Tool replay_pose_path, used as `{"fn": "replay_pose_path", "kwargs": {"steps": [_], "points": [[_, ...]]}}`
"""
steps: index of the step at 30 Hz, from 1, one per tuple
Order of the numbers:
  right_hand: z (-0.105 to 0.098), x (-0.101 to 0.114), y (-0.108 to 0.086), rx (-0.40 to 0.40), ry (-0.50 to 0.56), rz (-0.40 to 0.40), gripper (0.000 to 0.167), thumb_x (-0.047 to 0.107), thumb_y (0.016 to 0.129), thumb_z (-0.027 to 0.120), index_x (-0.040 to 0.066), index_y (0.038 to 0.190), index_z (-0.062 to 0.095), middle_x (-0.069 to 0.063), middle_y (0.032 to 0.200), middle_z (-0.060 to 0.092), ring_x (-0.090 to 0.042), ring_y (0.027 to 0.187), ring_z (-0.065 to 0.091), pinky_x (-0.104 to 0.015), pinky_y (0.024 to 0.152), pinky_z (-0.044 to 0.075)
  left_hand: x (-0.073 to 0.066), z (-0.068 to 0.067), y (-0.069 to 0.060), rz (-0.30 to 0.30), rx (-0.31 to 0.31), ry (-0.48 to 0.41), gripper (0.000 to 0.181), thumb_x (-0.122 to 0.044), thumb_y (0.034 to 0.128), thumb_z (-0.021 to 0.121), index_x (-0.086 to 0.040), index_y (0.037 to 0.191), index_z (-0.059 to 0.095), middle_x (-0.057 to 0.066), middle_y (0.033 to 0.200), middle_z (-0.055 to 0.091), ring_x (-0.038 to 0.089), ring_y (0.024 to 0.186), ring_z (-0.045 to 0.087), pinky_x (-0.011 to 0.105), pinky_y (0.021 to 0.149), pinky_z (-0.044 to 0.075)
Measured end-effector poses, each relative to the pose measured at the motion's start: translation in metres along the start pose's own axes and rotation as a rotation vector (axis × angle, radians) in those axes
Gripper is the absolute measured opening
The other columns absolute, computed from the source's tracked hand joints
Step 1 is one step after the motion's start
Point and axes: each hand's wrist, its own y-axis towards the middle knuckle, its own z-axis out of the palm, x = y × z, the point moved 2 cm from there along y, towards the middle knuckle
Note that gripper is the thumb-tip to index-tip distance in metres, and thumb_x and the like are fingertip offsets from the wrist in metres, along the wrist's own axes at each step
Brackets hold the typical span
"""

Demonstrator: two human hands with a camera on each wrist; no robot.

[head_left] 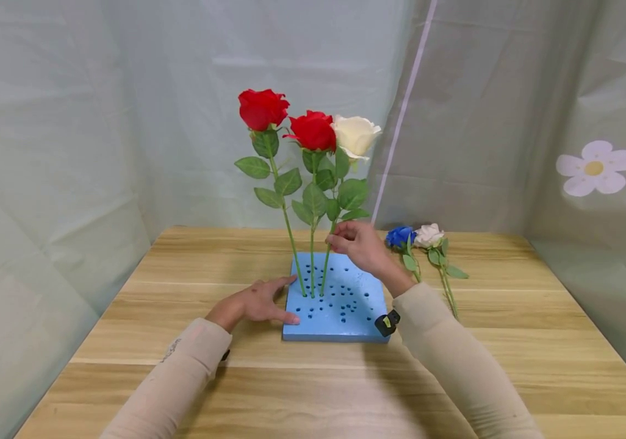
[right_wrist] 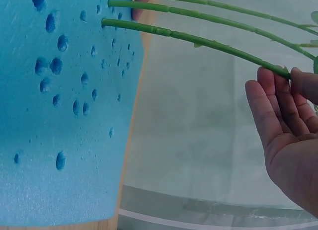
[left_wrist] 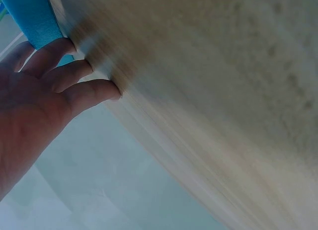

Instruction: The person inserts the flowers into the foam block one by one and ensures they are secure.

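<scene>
Three artificial roses stand in a blue foam board [head_left: 340, 332] full of small holes: a red rose [head_left: 263, 110] at left, another red rose [head_left: 313, 131] in the middle, and a white rose [head_left: 356, 136] at right. My right hand [head_left: 361, 246] pinches the white rose's green stem [right_wrist: 223, 46] between thumb and fingertips, well above the board. The stem's lower end sits in a hole. My left hand [head_left: 260, 300] rests at the board's left edge, thumb on the front left and fingers spread along the side. In the left wrist view its fingers [left_wrist: 54, 56] touch the tabletop beside the board.
On the wooden table [head_left: 181, 366], right of the board, lie a blue rose [head_left: 400, 236] and a pale pink rose [head_left: 429, 235] with their stems toward me. Grey-green curtains [head_left: 181, 122] close off the back and sides.
</scene>
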Motion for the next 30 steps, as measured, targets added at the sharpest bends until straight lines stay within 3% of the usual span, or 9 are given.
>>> {"fn": "replay_pose_path", "kwargs": {"steps": [5,13,21,30], "points": [[0.002,0.0,-0.003,0.006,-0.028,0.015,0.02,0.013,0.101,0.061,-0.003,0.112,0.067,-0.015,0.103,0.071,-0.032,0.098,0.068,-0.035,0.086,0.057,-0.001,0.0,0.0,0.005,0.0,0.003,0.105,-0.061,0.0762,0.079,-0.019,0.159,0.029,0.013,0.16,0.031,0.038,0.145,0.027,0.059,0.114,0.026],[0.005,-0.004,-0.005,0.036,0.009,-0.01,0.024,0.01,0.103,0.057,-0.008,0.115,0.068,-0.017,0.123,0.066,-0.029,0.104,0.068,-0.032,0.089,0.056,-0.002,0.001,-0.001,-0.007,0.001,-0.005,0.106,-0.063,0.0752,0.079,-0.02,0.159,0.029,0.013,0.16,0.031,0.038,0.146,0.026,0.059,0.114,0.026],[0.006,-0.005,-0.009,0.027,-0.027,-0.034,0.023,0.012,0.102,0.058,-0.005,0.111,0.071,-0.017,0.118,0.069,-0.029,0.1,0.069,-0.034,0.088,0.056,-0.002,0.001,-0.001,-0.01,0.002,-0.009,0.107,-0.063,0.0742,0.08,-0.022,0.159,0.029,0.013,0.161,0.03,0.038,0.146,0.024,0.059,0.114,0.025],[0.008,-0.011,-0.009,0.021,0.011,-0.047,0.022,0.01,0.101,0.06,-0.006,0.11,0.071,-0.02,0.114,0.069,-0.028,0.097,0.07,-0.033,0.086,0.057,-0.002,-0.001,0.0,-0.009,0.002,0.008,0.106,-0.063,0.0758,0.079,-0.019,0.159,0.029,0.014,0.16,0.031,0.039,0.146,0.025,0.06,0.114,0.024]]}}
